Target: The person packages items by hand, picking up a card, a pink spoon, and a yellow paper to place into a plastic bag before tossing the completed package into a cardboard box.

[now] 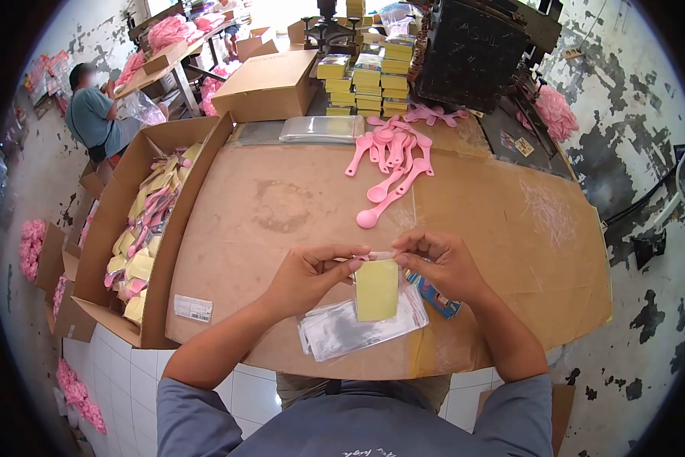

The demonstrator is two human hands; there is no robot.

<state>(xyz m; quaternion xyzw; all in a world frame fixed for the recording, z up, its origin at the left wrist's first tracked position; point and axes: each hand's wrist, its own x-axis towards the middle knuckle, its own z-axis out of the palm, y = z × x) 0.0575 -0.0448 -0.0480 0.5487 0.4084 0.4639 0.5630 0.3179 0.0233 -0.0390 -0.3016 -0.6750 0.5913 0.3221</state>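
Note:
My left hand (328,266) and my right hand (432,263) pinch the two top corners of a small clear bag with a yellow card (376,291) in it. The card hangs upright between them. Under it lies a stack of clear plastic bags (365,329) on the cardboard-covered table (281,228). Blue printed cards (437,298) lie just below my right hand, partly hidden by it. Beyond my hands is a pile of pink spoons (394,148), one of them with its round bowl pointing toward me.
An open carton (176,236) at the left holds packed yellow cards and pink spoons. Behind the table stand a closed box (266,84), stacks of yellow cards (367,80) and a dark machine (468,57). A person (91,114) sits at the far left.

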